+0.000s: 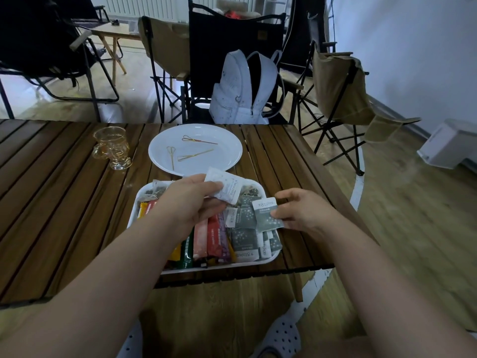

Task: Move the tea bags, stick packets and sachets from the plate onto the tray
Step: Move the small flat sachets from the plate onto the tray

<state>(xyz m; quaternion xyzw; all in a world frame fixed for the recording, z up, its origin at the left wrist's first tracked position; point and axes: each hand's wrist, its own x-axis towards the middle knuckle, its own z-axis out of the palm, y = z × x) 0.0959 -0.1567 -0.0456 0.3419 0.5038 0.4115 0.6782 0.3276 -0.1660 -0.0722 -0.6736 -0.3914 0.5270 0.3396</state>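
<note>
A white rectangular tray (260, 260) lies at the near table edge, filled with coloured stick packets (206, 239), grey sachets (244, 240) and tea bags (154, 192). Above its far side my left hand (191, 202) pinches a white sachet (227, 187). Over the tray's right side my right hand (302, 210) pinches a grey sachet (267, 215). Behind the tray sits the round white plate (227, 140), holding only three thin picks (188, 151).
A glass cup (113, 148) with gold trim stands on the wooden slat table (64, 202), left of the plate. Behind the table a white backpack (242, 89) rests on a black folding chair. More folding chairs (338, 94) stand at right and left.
</note>
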